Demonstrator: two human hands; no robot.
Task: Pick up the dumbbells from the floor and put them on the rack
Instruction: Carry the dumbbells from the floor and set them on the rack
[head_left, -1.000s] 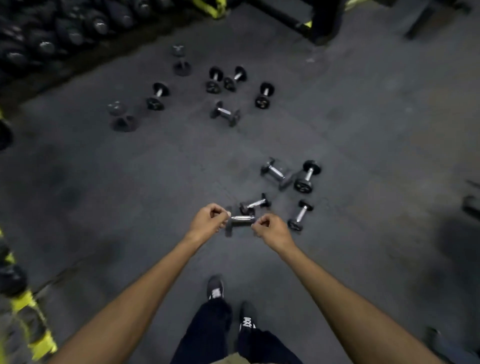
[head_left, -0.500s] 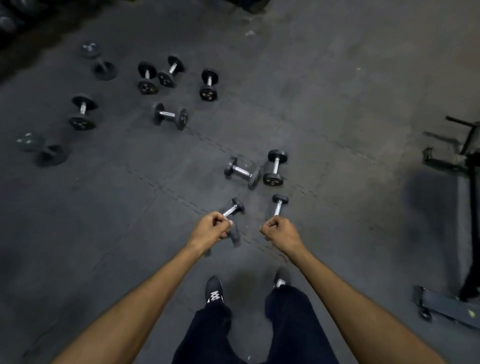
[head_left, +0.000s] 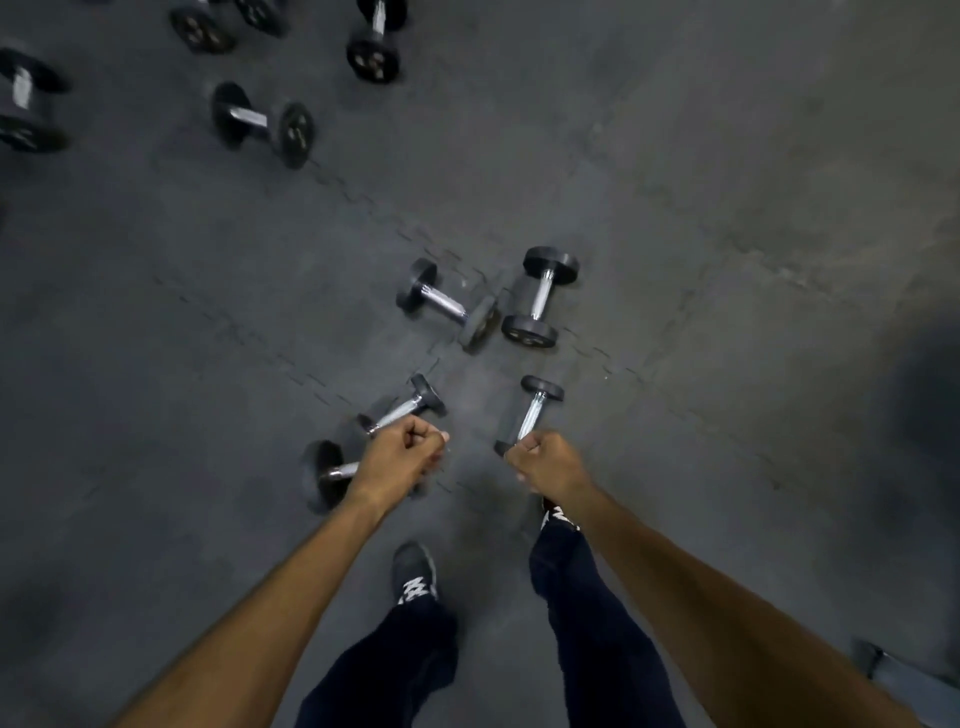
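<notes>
Several black dumbbells with chrome handles lie on the dark rubber floor. Three small ones are nearest: one (head_left: 402, 404) just beyond my left hand (head_left: 402, 454), one (head_left: 324, 475) whose handle runs under that hand, and one (head_left: 535, 410) just beyond my right hand (head_left: 550, 462). Both hands are closed fists held out over the floor, and I see nothing gripped in them. Two larger dumbbells (head_left: 447, 306) (head_left: 543, 293) lie side by side further ahead. The rack is out of view.
More dumbbells lie at the upper left: one (head_left: 262, 124), one (head_left: 374, 41) and one (head_left: 23, 104) at the edge. My shoe (head_left: 415, 577) and dark trouser legs are below the hands. A grey piece of equipment (head_left: 904, 680) shows at the bottom right corner.
My view has swung right and closed in on the near dumbbells, and the rack at the left has dropped out of sight. My fists have moved apart. The dumbbells stay put on the floor.
</notes>
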